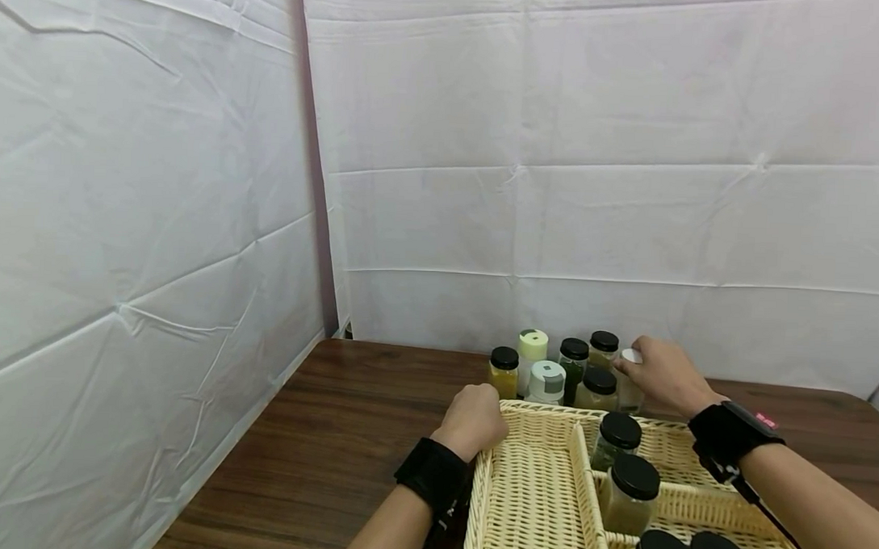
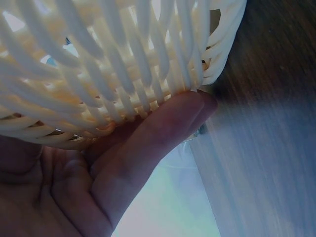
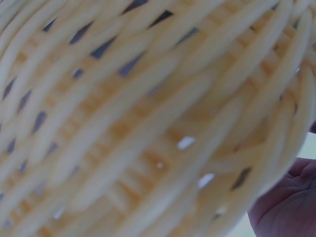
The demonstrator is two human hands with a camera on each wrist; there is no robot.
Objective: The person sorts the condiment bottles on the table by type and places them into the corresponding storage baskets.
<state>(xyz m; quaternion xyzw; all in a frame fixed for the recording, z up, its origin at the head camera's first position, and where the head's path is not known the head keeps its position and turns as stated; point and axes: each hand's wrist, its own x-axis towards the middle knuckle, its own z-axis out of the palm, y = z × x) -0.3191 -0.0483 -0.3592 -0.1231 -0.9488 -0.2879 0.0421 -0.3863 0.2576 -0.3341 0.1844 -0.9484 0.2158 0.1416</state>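
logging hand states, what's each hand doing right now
left hand: grips the wicker basket by its corner rim.
right hand: fingers curled on a white-capped jar behind the basket.

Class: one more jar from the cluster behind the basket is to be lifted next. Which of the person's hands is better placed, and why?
Probably the right hand: it already lies on the white-capped jar in the cluster. The left hand grips the wicker basket at its far left corner.

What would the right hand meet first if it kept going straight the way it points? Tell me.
The right hand points left and away, and already rests on a white-capped jar. Carrying on, it would probably meet the black-lidded jar beside it; depth is unclear.
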